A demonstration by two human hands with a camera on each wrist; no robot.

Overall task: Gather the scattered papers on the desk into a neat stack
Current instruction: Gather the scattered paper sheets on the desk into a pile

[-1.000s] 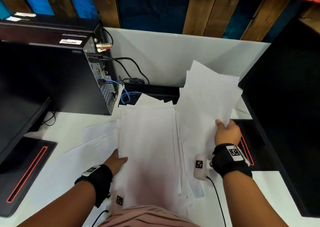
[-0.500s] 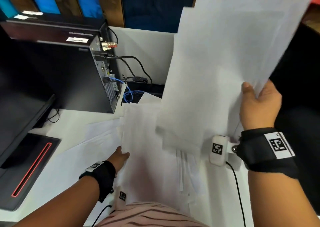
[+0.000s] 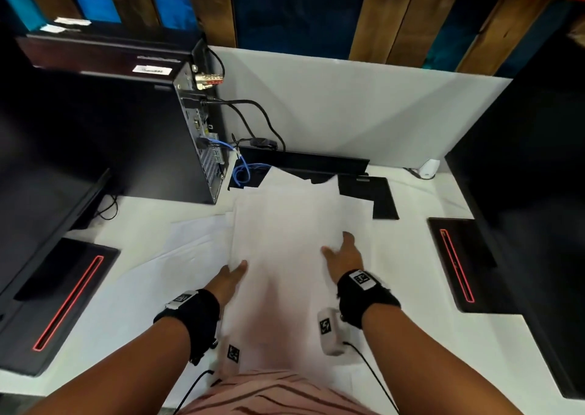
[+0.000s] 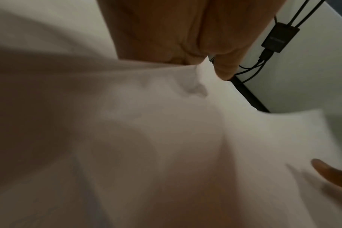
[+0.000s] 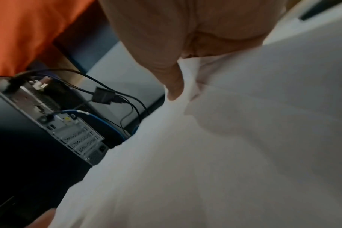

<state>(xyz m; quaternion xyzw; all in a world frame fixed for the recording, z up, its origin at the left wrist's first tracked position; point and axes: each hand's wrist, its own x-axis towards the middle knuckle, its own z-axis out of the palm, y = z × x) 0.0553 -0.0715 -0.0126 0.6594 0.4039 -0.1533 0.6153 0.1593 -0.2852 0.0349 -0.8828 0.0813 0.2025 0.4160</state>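
Observation:
A pile of white papers (image 3: 285, 240) lies in the middle of the white desk (image 3: 411, 272), its sheets unevenly lined up. My left hand (image 3: 228, 280) holds the pile's left edge, thumb on top and fingers hidden under the sheets. In the left wrist view the paper (image 4: 166, 138) bulges up into that hand. My right hand (image 3: 343, 256) lies flat on the right side of the pile, thumb spread out to the left. Its thumb rests on the paper (image 5: 224, 154) in the right wrist view. More loose sheets (image 3: 190, 240) spread out to the left, partly under the pile.
A black computer tower (image 3: 126, 135) with a blue cable (image 3: 243, 174) stands at the back left. Monitor bases (image 3: 60, 300) (image 3: 459, 262) flank the papers, with a dark monitor (image 3: 538, 193) on the right. A black pad (image 3: 370, 196) and a white partition (image 3: 348, 113) lie behind.
My right hand lifted a sheaf of papers from the right side, swung it over and laid it on the pile. It now lies on top. The left hand stayed at the left edge.

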